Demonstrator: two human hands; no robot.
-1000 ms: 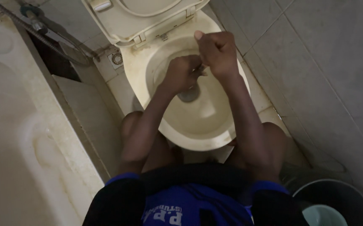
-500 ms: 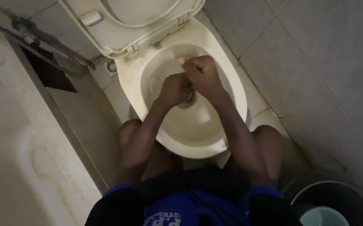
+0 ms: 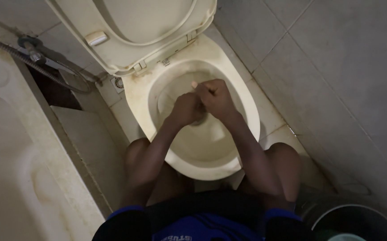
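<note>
Right hand [image 3: 216,99] is closed in a fist inside the toilet bowl [image 3: 158,96], knuckles up. A pale tip [image 3: 195,84] sticks out of the top of the fist — what is gripped cannot be made out. Left hand [image 3: 185,109] is also curled shut, just beside the right and touching it, low over the bowl's drain area. Whether it grips the same item cannot be told; the contact zone is hidden by both fists.

Both forearms are angled in from the bottom of the frame and meet over the middle of the bowl. The bowl is cream-coloured, with brownish staining along the inner rim.

Seat and lid [image 3: 149,27] are raised, tilted back behind the bowl. Bare knees are seen at either side of the bowl's front edge — dark shorts with blue trim below them.

To the left, a pale bathtub ledge [image 3: 28,147] runs along the frame, with a metal hose [image 3: 37,67] looped near the wall above it. Grey tiled floor [image 3: 336,89] is on the right. A dark round bucket [image 3: 354,223] sits at the bottom right corner, near the right knee.
</note>
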